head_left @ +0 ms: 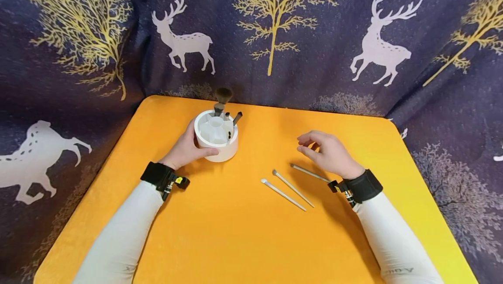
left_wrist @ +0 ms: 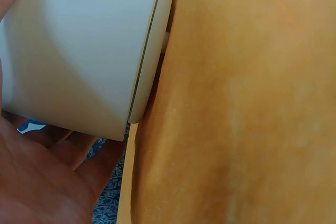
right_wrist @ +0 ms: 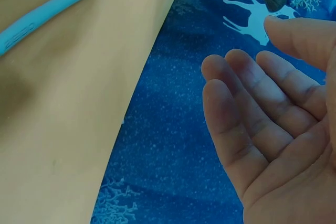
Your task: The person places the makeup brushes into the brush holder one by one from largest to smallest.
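My left hand [head_left: 186,148] grips a round white makeup brush holder [head_left: 224,152] from its left side, thumb across the front. Several dark-bristled makeup brushes stand in its rear and right compartments, the largest a fluffy brush [head_left: 223,95]. In the left wrist view the holder's smooth wall [left_wrist: 89,45] and base ring sit against the tabletop, with the palm beside them. My right hand [head_left: 332,153] hovers above the table, fingers loosely bent, holding nothing. Just below it lies a slim makeup brush [head_left: 310,172], its handle end partly hidden by the wrist camera.
Two more slim brushes, a pale-tipped one [head_left: 283,194] and a brownish-tipped one [head_left: 294,188], lie side by side in mid-table. The orange table [head_left: 220,231] meets a dark blue curtain [head_left: 306,87] with deer and trees at its far edge.
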The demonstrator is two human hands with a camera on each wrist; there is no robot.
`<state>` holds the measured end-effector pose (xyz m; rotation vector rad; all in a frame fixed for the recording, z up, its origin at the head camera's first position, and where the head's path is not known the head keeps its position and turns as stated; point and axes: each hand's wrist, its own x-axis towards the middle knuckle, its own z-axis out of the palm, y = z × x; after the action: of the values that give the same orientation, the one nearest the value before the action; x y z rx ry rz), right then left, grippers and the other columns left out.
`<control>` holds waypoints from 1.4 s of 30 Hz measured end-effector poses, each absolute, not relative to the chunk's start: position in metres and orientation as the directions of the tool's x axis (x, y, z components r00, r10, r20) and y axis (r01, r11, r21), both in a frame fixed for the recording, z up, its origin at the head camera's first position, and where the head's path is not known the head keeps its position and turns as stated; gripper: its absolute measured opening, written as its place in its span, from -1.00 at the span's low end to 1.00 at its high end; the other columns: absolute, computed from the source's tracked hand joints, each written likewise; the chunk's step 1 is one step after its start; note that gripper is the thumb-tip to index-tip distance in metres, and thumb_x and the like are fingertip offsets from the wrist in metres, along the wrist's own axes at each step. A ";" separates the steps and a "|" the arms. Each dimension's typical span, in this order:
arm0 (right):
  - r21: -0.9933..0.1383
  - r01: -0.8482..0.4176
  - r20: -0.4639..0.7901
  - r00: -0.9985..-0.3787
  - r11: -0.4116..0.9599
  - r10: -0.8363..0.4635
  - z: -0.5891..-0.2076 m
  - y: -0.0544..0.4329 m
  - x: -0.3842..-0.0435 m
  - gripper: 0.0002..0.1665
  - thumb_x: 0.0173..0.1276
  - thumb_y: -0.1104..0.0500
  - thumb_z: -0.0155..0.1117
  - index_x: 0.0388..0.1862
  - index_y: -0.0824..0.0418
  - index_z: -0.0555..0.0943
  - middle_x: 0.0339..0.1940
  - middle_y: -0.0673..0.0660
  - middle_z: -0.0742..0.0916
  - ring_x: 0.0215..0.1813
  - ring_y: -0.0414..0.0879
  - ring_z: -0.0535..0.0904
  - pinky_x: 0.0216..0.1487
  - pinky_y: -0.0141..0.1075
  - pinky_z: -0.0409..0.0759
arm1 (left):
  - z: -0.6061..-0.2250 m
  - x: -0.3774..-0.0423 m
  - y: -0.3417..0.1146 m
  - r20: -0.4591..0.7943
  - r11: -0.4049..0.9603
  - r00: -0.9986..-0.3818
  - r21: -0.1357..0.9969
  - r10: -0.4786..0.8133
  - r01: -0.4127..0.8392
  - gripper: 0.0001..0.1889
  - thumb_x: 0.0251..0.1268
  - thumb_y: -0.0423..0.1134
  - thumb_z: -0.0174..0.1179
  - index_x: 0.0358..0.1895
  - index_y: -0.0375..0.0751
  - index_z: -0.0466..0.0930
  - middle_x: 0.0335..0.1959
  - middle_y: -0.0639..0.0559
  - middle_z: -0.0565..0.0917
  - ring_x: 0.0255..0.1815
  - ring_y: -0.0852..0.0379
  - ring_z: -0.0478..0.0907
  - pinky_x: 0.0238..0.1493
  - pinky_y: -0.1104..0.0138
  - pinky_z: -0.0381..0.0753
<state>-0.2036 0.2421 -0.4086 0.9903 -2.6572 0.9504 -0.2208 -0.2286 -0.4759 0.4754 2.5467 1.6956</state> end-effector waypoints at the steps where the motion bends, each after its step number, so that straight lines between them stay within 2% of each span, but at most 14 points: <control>1: -0.511 -0.631 0.343 -0.772 0.584 -0.535 -0.408 0.243 -0.204 -0.77 0.52 0.27 0.56 0.11 0.16 0.82 -0.07 -0.02 0.84 -0.10 -0.14 0.74 -0.13 -0.04 0.79 | -0.475 -0.221 -0.229 0.133 0.356 -0.952 0.906 0.275 0.229 0.32 0.19 -0.14 0.76 0.85 0.05 -0.07 0.71 -0.12 0.28 0.62 -0.21 0.32 0.66 -0.22 0.27; 4: -0.504 -0.629 0.341 -0.775 0.592 -0.532 -0.405 0.246 -0.203 -0.77 0.51 0.27 0.56 0.10 0.16 0.83 -0.08 -0.03 0.84 -0.10 -0.15 0.74 -0.14 0.00 0.79 | -0.473 -0.221 -0.229 0.134 0.363 -0.953 0.903 0.272 0.230 0.32 0.19 -0.14 0.76 0.85 0.05 -0.08 0.72 -0.13 0.27 0.63 -0.21 0.32 0.66 -0.22 0.28; 11: -0.472 -0.634 0.347 -0.772 0.612 -0.532 -0.409 0.255 -0.199 -0.78 0.50 0.27 0.58 0.07 0.13 0.83 -0.12 -0.06 0.82 -0.13 -0.18 0.73 -0.19 -0.10 0.77 | -0.474 -0.221 -0.229 0.131 0.366 -0.953 0.902 0.274 0.230 0.33 0.17 -0.13 0.76 0.85 0.03 -0.08 0.71 -0.14 0.28 0.63 -0.22 0.32 0.67 -0.20 0.27; 18: -0.459 -0.626 0.335 -0.780 0.631 -0.529 -0.413 0.261 -0.195 -0.77 0.50 0.27 0.57 0.09 0.16 0.82 -0.12 -0.03 0.83 -0.12 -0.14 0.74 -0.18 -0.01 0.78 | -0.475 -0.223 -0.229 0.130 0.359 -0.952 0.905 0.276 0.228 0.31 0.19 -0.14 0.75 0.85 0.03 -0.08 0.73 -0.12 0.27 0.64 -0.21 0.31 0.68 -0.21 0.25; 29: -0.455 -0.571 0.276 -0.820 0.683 -0.501 -0.413 0.268 -0.193 -0.74 0.53 0.20 0.57 0.14 0.15 0.82 -0.09 -0.03 0.83 -0.11 -0.16 0.73 -0.16 -0.10 0.77 | -0.474 -0.223 -0.228 0.126 0.372 -0.954 0.901 0.271 0.224 0.32 0.19 -0.12 0.76 0.85 0.04 -0.07 0.73 -0.13 0.26 0.65 -0.21 0.30 0.69 -0.23 0.24; 42: -0.450 -0.521 0.196 -0.850 0.725 -0.489 -0.419 0.271 -0.188 -0.70 0.54 0.15 0.57 0.18 0.16 0.82 -0.07 0.00 0.81 -0.10 -0.14 0.71 -0.12 -0.11 0.72 | -0.474 -0.222 -0.229 0.130 0.361 -0.952 0.904 0.277 0.229 0.32 0.19 -0.12 0.76 0.85 0.04 -0.07 0.73 -0.12 0.27 0.65 -0.21 0.30 0.68 -0.22 0.25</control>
<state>-0.1882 0.2706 -0.4189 0.8379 -2.8588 0.7754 -0.2219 -0.2292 -0.4739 0.4748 2.5549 1.6847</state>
